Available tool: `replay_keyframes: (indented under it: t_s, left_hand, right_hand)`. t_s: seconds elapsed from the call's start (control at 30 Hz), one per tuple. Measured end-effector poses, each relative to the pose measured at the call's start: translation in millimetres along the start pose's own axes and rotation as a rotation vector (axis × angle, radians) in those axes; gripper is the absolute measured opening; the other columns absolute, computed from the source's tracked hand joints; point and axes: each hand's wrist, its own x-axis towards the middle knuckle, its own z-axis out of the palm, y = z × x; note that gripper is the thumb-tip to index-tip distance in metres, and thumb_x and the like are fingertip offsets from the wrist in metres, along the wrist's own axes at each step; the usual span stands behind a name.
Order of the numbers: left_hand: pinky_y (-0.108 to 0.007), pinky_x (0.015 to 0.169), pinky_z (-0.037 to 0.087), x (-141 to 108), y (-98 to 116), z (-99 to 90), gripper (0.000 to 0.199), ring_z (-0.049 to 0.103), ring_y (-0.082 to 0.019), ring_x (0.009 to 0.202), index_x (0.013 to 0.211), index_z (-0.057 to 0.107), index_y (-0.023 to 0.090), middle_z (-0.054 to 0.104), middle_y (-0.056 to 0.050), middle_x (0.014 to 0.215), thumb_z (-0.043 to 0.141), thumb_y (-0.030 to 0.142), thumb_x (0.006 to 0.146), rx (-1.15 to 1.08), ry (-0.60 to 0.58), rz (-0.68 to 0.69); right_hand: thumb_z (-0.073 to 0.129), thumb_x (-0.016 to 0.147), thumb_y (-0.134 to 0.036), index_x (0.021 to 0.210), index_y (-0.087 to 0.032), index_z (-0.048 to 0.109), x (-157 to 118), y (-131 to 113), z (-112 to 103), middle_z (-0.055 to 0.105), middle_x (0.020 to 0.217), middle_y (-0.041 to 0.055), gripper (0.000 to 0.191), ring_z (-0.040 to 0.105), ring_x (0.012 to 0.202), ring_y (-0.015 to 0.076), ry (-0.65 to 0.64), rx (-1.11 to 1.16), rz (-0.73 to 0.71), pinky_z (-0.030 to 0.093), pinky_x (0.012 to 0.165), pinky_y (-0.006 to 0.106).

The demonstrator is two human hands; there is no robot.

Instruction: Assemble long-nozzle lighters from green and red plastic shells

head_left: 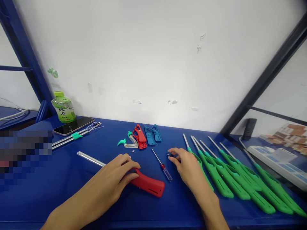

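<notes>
My left hand is closed round a red long-nosed gas lighter, which lies low over the blue table with its silver tube pointing to the upper left. My right hand reaches over the tabletop, thumb and fingertips apart. A tiny dark piece, perhaps a screw, shows by those fingertips; whether they touch it is unclear. Between the two hands lies a screwdriver with a clear and red handle. Red casing halves, blue casing halves, green triggers and small pale gas tanks are grouped farther back.
Several green lighters lie in a row at the right. Taped metal tubes with wires, a phone and a green-capped bottle occupy the back left. A white wall borders the blue table, with metal posts at both sides.
</notes>
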Motion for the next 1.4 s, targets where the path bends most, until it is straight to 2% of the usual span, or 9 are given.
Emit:
replay_keyframes:
  t_s: [0.23,0.43,0.63,0.83,0.93,1.07,1.17,1.27,1.4]
  left_hand:
    - [-0.03,0.072,0.05,3.0,-3.4,1.7,0.02,0.069,-0.02,0.082,0.098,0.07,0.028,0.073,0.001,0.092,0.054,0.03,0.11,-0.012,0.005,-0.052]
    - [-0.028,0.067,0.047,-0.2,-7.7,-3.1,0.024,0.069,-0.018,0.074,0.091,0.071,0.027,0.073,0.002,0.084,0.054,0.028,0.108,0.032,0.025,-0.006]
    - [-0.026,0.072,0.054,4.5,-10.8,-10.8,0.027,0.075,-0.019,0.081,0.099,0.083,0.031,0.08,0.001,0.089,0.058,0.027,0.106,0.066,-0.019,0.009]
    - [-0.026,0.076,0.058,3.4,-18.6,-8.4,0.039,0.077,-0.018,0.085,0.101,0.086,0.031,0.08,-0.001,0.101,0.049,0.028,0.11,0.126,-0.017,-0.024]
    - [-0.031,0.081,0.061,1.1,-16.2,0.3,0.037,0.078,-0.022,0.095,0.108,0.086,0.031,0.081,-0.003,0.106,0.049,0.031,0.112,0.179,0.048,-0.017]
    - [-0.041,0.094,0.063,-0.7,-2.9,18.3,0.031,0.076,-0.028,0.108,0.132,0.079,0.031,0.08,-0.006,0.122,0.062,0.043,0.11,0.251,0.161,0.087]
    - [-0.043,0.099,0.061,-1.2,5.3,30.6,0.033,0.075,-0.028,0.11,0.137,0.075,0.031,0.078,-0.005,0.126,0.07,0.034,0.105,0.259,0.117,0.134]
    - [-0.044,0.095,0.06,-1.3,6.5,36.2,0.033,0.074,-0.026,0.102,0.137,0.075,0.03,0.077,-0.005,0.119,0.064,0.022,0.107,0.249,0.041,0.133]
    - [-0.045,0.094,0.058,-1.7,4.9,35.8,0.034,0.07,-0.027,0.099,0.137,0.073,0.029,0.074,-0.005,0.117,0.056,0.018,0.109,0.229,-0.009,0.113]
  right_hand:
    - [0.068,0.111,-0.027,0.124,-0.019,0.075,-1.0,-5.5,-2.1,0.077,0.122,0.0066,0.017,0.076,0.106,0.0224,-0.057,-0.047,0.002,0.063,0.095,0.043]
    - [0.073,0.109,-0.038,0.123,-0.019,0.074,-0.2,-6.3,-2.4,0.076,0.123,0.007,0.024,0.076,0.105,0.0222,-0.091,-0.09,0.053,0.066,0.092,0.043]
    - [0.073,0.109,-0.04,0.127,-0.02,0.073,-1.5,-8.0,-3.1,0.076,0.125,0.0077,0.027,0.076,0.105,0.0224,-0.106,-0.112,0.091,0.066,0.092,0.043]
    - [0.073,0.109,-0.041,0.121,-0.018,0.074,-2.9,-5.4,-3.1,0.077,0.119,0.0062,0.026,0.076,0.102,0.0217,-0.079,-0.039,0.054,0.065,0.092,0.043]
    - [0.067,0.111,-0.034,0.108,-0.02,0.075,-2.4,-5.5,-4.2,0.079,0.108,0.0048,0.017,0.076,0.097,0.0212,-0.057,0.041,0.029,0.061,0.089,0.039]
    - [0.057,0.111,-0.029,0.098,-0.026,0.074,-4.0,-16.8,-9.8,0.083,0.102,0.0041,0.021,0.078,0.096,0.0235,-0.058,0.17,-0.025,0.054,0.084,0.033]
    - [0.055,0.111,-0.031,0.097,-0.027,0.073,-10.2,-32.0,-16.8,0.083,0.099,0.0023,0.023,0.077,0.092,0.0229,-0.115,0.236,-0.073,0.052,0.081,0.031]
    - [0.055,0.11,-0.028,0.096,-0.027,0.072,-18.8,-46.3,-23.9,0.082,0.099,0.0011,0.022,0.076,0.092,0.0224,-0.181,0.253,-0.099,0.049,0.08,0.031]
    - [0.055,0.11,-0.026,0.094,-0.027,0.07,-27.6,-57.7,-28.8,0.08,0.09,-0.0006,0.022,0.072,0.083,0.0216,-0.25,0.222,-0.112,0.043,0.075,0.032]
